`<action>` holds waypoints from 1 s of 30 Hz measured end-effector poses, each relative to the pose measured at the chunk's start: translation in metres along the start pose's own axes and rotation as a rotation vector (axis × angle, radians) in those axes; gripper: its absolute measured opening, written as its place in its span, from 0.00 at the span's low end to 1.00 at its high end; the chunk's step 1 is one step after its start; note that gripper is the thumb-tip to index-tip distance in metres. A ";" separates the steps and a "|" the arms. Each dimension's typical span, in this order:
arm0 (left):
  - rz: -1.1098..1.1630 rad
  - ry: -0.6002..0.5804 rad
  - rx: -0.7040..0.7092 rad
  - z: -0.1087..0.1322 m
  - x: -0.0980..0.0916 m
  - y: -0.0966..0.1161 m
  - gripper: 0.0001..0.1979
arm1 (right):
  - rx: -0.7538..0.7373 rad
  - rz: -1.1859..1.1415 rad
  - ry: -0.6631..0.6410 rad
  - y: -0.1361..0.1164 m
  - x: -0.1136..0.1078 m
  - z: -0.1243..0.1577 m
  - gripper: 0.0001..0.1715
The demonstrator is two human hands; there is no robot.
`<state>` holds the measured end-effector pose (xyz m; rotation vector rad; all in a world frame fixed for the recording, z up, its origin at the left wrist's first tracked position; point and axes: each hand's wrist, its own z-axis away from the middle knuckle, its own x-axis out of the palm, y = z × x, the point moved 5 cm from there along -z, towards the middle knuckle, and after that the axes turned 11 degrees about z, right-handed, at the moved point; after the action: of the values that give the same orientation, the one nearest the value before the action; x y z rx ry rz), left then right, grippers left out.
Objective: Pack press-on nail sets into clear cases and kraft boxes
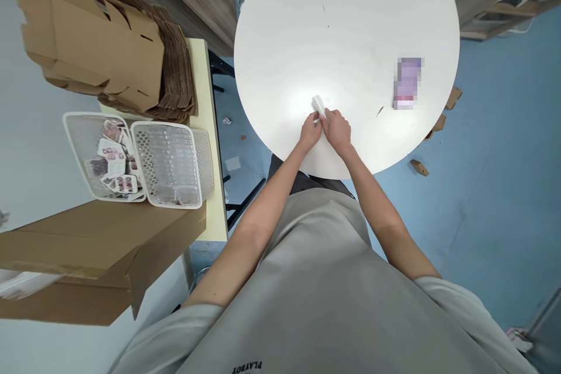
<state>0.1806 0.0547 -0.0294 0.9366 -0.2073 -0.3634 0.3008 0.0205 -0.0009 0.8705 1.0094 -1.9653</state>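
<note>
Both hands meet over the near part of a round white table (350, 0). Between them is a small, whitish, folded piece (318, 105), perhaps paper or thin plastic; its exact kind does not show. My left hand (310, 131) is closed, fingertips pinching the piece's lower left side. Closed as well, my right hand (336, 128) grips it from the right with thumb and fingers. The upper end of the piece sticks out beyond the fingertips, leaning up and left. Its lower part is hidden by the fingers.
A blurred purple item (408, 83) lies on the table's right. To the left, a side table (214, 187) bears stacked flat cardboard boxes (100, 47), a basket of printed pieces (74, 146) and a basket of clear plastic pieces (197, 175). Below stands an open carton (100, 234).
</note>
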 end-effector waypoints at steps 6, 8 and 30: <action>0.016 0.015 -0.027 -0.005 0.019 0.004 0.19 | 0.130 -0.093 0.136 0.024 -0.014 -0.007 0.33; 0.011 0.040 -0.050 -0.009 0.022 0.000 0.22 | 0.174 -0.082 0.197 0.039 -0.019 -0.020 0.29; -0.187 0.294 0.221 -0.081 -0.167 0.010 0.28 | 0.217 -0.254 0.161 -0.111 0.030 -0.135 0.18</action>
<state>0.0561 0.1857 -0.0705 1.2188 0.1123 -0.3747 0.2231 0.1727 -0.0480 1.0784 1.0541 -2.2799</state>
